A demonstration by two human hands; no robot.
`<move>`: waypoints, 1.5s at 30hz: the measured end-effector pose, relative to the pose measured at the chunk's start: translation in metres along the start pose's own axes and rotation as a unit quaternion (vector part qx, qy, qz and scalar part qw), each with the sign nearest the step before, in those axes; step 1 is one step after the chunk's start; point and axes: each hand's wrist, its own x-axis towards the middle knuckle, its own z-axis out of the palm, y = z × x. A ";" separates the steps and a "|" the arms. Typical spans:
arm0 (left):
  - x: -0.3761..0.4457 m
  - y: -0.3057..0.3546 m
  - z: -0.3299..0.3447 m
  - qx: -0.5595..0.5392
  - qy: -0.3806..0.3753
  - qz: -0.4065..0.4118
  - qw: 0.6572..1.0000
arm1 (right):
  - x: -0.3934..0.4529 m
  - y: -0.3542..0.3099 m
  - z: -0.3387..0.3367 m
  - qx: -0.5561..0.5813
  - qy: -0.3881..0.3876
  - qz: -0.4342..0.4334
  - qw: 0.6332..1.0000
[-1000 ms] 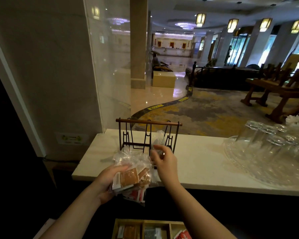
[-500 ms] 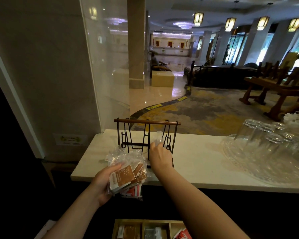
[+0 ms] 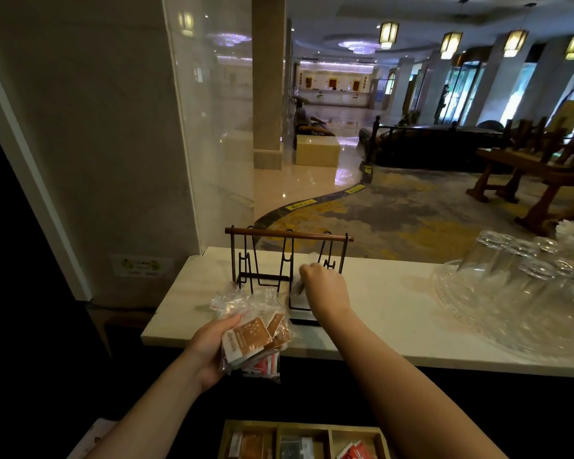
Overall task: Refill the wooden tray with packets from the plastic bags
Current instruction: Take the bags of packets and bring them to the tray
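My left hand (image 3: 209, 352) grips a bunch of clear plastic bags (image 3: 256, 329) holding brown, white and red packets, over the counter's front edge. My right hand (image 3: 325, 286) is stretched forward over the counter at the foot of the wire rack (image 3: 289, 260), its fingers closed on a crumpled piece of clear plastic bag (image 3: 307, 259). The wooden tray (image 3: 277, 440) lies low at the bottom of the view, below the counter. Its three visible compartments hold brown, dark and red packets.
The pale marble counter (image 3: 395, 313) carries the wire rack with a wooden top bar. A big glass dish (image 3: 471, 313) with upturned drinking glasses stands at the right. A glass panel and a wall rise at the left; the lobby lies beyond.
My right hand has left the bunch of bags and moved forward to the rack with the piece of clear plastic. My left hand has sunk a little with its bags.
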 end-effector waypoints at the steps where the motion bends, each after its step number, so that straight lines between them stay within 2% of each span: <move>1: 0.001 0.000 0.002 0.001 0.003 0.000 1.000 | 0.000 -0.001 -0.004 0.007 0.022 -0.007 1.000; 8: 0.006 -0.001 0.017 0.002 0.018 -0.007 1.000 | -0.010 0.001 -0.024 0.111 0.185 -0.064 0.974; 11: 0.005 -0.001 0.022 0.005 0.022 -0.006 1.000 | -0.016 0.004 -0.038 0.224 0.265 -0.009 0.938; 14: 0.004 -0.003 0.023 0.004 0.022 -0.011 1.000 | -0.025 0.007 -0.056 0.441 0.263 0.033 0.857; 18: 0.000 -0.008 0.026 0.016 -0.009 -0.020 1.000 | -0.043 -0.002 -0.072 0.687 0.192 -0.002 0.701; 20: -0.006 -0.010 0.028 0.018 -0.029 -0.020 0.999 | -0.053 -0.008 -0.066 0.734 0.125 0.007 0.668; 23: -0.010 -0.013 0.025 0.006 -0.068 -0.024 0.997 | -0.067 -0.012 -0.047 0.731 0.026 0.037 0.681; 26: -0.018 -0.014 0.020 -0.022 -0.093 -0.053 0.994 | -0.079 -0.012 -0.028 0.710 -0.005 0.068 0.701; 27: -0.020 -0.015 0.019 -0.035 -0.107 -0.061 0.992 | -0.082 -0.014 -0.024 0.694 -0.002 0.072 0.717; 31: -0.032 -0.022 0.017 -0.059 -0.140 -0.066 0.986 | -0.098 -0.024 -0.017 0.570 -0.032 0.057 0.819; 33: -0.038 -0.025 0.014 -0.052 -0.165 -0.071 0.982 | -0.104 -0.028 -0.016 0.530 -0.042 0.055 0.845; 36: -0.047 -0.030 0.010 -0.042 -0.187 -0.076 0.979 | -0.113 -0.032 -0.008 0.516 -0.046 0.049 0.854; 40: -0.053 -0.036 0.006 -0.016 -0.190 -0.059 0.980 | -0.127 -0.041 0.006 0.530 -0.047 0.041 0.846; 45: -0.056 -0.054 -0.010 0.026 -0.112 -0.037 0.993 | -0.148 -0.054 0.029 0.498 -0.041 0.036 0.865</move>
